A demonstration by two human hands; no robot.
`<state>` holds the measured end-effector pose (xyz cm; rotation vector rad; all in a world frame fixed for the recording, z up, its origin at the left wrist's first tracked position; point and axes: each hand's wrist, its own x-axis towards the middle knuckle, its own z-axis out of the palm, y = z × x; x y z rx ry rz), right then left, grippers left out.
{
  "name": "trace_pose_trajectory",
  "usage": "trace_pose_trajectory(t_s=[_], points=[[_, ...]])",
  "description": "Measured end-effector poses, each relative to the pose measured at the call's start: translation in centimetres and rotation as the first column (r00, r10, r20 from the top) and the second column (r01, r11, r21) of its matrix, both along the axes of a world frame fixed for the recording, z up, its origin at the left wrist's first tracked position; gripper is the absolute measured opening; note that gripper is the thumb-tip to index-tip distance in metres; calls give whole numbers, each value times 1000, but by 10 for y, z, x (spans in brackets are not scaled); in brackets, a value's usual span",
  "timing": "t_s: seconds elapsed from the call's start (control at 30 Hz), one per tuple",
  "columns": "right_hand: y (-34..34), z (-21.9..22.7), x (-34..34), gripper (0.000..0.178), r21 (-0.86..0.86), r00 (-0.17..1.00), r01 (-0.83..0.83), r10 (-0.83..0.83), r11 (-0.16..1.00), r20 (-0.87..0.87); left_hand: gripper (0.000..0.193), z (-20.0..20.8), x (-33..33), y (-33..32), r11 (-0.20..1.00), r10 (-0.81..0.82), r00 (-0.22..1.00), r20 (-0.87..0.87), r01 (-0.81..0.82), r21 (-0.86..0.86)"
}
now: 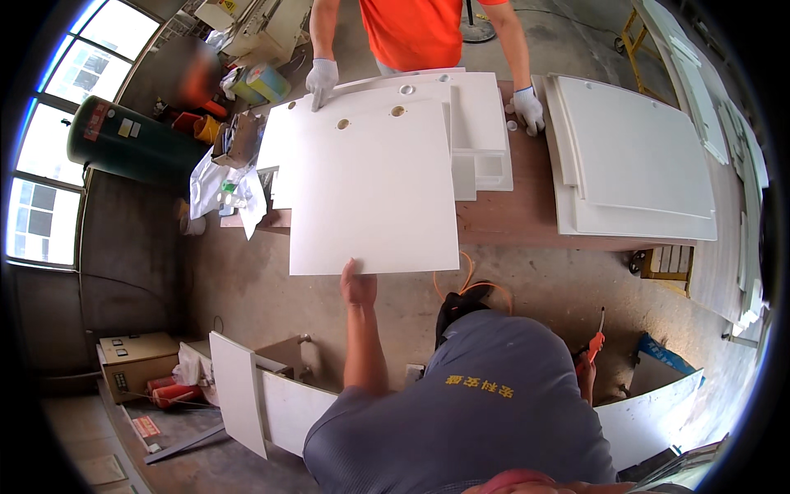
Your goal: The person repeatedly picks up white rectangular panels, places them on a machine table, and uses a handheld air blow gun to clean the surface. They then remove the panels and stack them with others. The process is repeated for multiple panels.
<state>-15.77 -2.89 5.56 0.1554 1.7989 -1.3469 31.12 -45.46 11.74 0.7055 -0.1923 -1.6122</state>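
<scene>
My left hand (359, 286) grips the near edge of a white panel (374, 198), the thumb on its top face. The panel overhangs the table's near side. Two round holes with brown insides show near its far edge, and its far part lies over other white panels (479, 107). Down at my right side, my right hand (587, 368) is closed around a red-orange screwdriver (596, 342), its thin shaft pointing away from me. My body partly hides that hand.
Across the brown table (514, 218), a co-worker in an orange shirt (411, 33) rests one gloved hand (322, 80) on the panels and another (527, 111) by small round white pieces. A panel stack (634, 156) lies right. An orange cord (469, 267) and white boards (239, 387) are near me.
</scene>
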Motion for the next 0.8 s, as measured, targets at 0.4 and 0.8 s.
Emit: trace_pose_trajectory(t_s=[0.4, 0.8], points=[[20, -38, -3, 15, 55, 987, -154, 156, 986, -28, 36, -31, -10, -13, 991, -9, 999, -42, 3, -137], [-24, -21, 12, 12, -12, 992, -117, 118, 993, 39, 17, 25, 6, -69, 979, 21, 998, 60, -8, -204]])
